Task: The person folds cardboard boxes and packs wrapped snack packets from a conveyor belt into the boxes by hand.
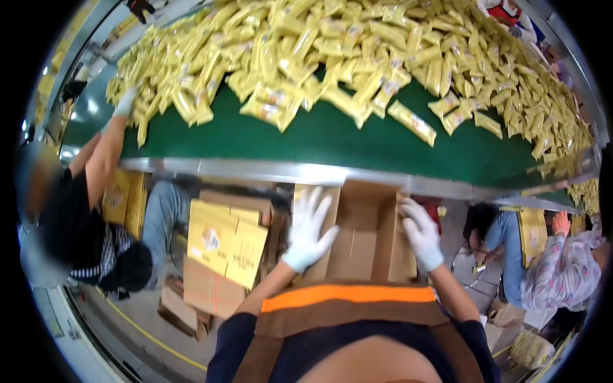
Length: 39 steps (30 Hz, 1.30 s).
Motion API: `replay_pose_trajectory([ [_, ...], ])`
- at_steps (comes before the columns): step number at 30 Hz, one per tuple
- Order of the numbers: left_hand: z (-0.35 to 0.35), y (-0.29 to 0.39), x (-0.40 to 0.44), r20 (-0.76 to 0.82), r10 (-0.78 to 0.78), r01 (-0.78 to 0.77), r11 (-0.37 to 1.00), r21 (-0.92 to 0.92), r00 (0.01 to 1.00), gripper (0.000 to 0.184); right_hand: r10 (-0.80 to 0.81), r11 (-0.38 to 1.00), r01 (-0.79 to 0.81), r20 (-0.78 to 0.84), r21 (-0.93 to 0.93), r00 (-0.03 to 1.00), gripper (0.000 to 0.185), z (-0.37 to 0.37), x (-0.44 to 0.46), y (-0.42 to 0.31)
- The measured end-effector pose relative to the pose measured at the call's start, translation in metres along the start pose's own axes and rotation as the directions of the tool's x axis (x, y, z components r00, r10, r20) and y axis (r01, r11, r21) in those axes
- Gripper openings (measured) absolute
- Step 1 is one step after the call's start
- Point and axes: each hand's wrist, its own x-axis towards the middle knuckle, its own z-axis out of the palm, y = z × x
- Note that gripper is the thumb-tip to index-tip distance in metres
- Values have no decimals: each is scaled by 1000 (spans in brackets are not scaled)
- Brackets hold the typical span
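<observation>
Apron (348, 324): brown with an orange band, low in my feed.
Left hand (310, 233): white-gloved, fingers and thumb spread wide, gripping nothing that I can see; it lies over the left side of the box (357, 239).
Right hand (421, 233): gloved too, fingers reaching to the box's right side; I can't tell whether it pinches the board.
Box: top up, between both hands, below the middle of the belt's (217, 137) near edge. I judge the step in hand as steadying it and parting its flaps (327, 262).
Flaps: the next move, I think, calls for even pressure from both sides, lest the box skew.
Cartons (227, 242): yellow, printed, seemingly flat, left of the left hand.
Rim (306, 172): metal, along the belt's near edge; whether the box touches it, I can't tell.
Packs (357, 38): yellow, heaped toward the belt's far edge, a few loose nearer.
Co-workers: one gloved hand (126, 102) at the packs, belt's left end; one pink glove (561, 223) below its near right corner.
</observation>
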Motion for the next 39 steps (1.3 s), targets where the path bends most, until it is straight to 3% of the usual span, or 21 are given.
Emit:
replay_pose_trajectory([
  [1, -14, -19, 16, -64, 129, -107, 955, 276, 989, 70, -157, 984, 144, -124, -103, 980, 32, -19, 33, -13],
  [2, -37, -32, 47, -70, 146, -109, 918, 381, 987, 71, -300, 944, 255, -223, -210, 928, 29, -36, 72, -22],
  [4, -64, -69, 115, -258, 19, 74, 935, 347, 966, 69, -274, 955, 222, -302, -195, 913, 26, -60, 163, -31],
  [6, -82, -142, 175, -297, -129, 243, 888, 390, 946, 76, -308, 933, 266, -152, -244, 939, 39, -72, 269, -13],
  [8, -89, -196, 223, -333, -339, 417, 887, 197, 880, 82, -116, 970, 79, -155, -229, 981, 71, -63, 366, 1],
  [9, -88, -191, 242, -297, -438, 510, 827, 235, 848, 86, 143, 989, -141, -69, 38, 987, 86, -50, 400, 0],
  [11, -71, -192, 257, -236, -510, 562, 743, 365, 827, 97, 220, 848, -245, -109, -470, 969, 98, 3, 427, -13],
  [13, -64, -199, 258, -231, -351, 419, 797, 435, 908, 93, 146, 861, -144, -33, -488, 989, 95, 12, 420, -11],
  [16, -55, -180, 242, -238, -368, 428, 854, 295, 899, 79, 92, 796, 59, 217, -602, 972, 80, -9, 387, -9],
  [21, -35, -122, 196, -51, -206, 211, 920, 331, 977, 76, -2, 674, 228, 306, -703, 952, 64, -23, 320, -1],
  [24, -41, -97, 170, -162, -93, 128, 967, 222, 982, 58, -227, 654, 275, 163, -705, 960, 61, -58, 286, 12],
  [25, -55, -84, 159, -163, -49, 102, 935, 339, 985, 48, -237, 778, 219, 48, -588, 970, 61, -79, 274, 10],
  [26, -70, -84, 149, -61, 41, -5, 866, 500, 997, 49, -162, 792, 146, 26, -593, 986, 63, -100, 258, 1],
  [28, -87, -91, 145, 350, 127, -277, 865, 420, 928, 55, 118, 824, 24, 213, -566, 970, 63, -113, 228, 15],
  [29, -81, -76, 141, 373, 132, -293, 860, 417, 919, 59, -15, 757, 148, 210, -637, 978, 59, -102, 209, 27],
  [30, -74, -68, 145, 390, 187, -396, 719, 571, 902, 59, -123, 679, 217, 182, -701, 975, 53, -87, 197, 42],
  [32, -68, -63, 159, 414, 238, -464, 630, 623, 879, 59, -141, 609, 208, 154, -766, 978, 42, -74, 187, 41],
  [34, -77, -64, 163, 457, 176, -449, 661, 601, 872, 40, -237, 679, 295, 180, -673, 955, 38, -90, 184, 48],
  [37, -113, -52, 151, 378, 118, -311, 805, 506, 918, 39, -139, 648, 271, 239, -712, 961, 40, -118, 178, 22],
  [38, -116, -48, 148, 276, -64, -74, 884, 462, 959, 42, -113, 676, 259, 251, -689, 961, 41, -115, 177, 9],
  [39, -114, -40, 154, 276, 45, -160, 898, 409, 960, 43, -395, 606, 475, 278, -638, 876, 41, -104, 187, 14],
])
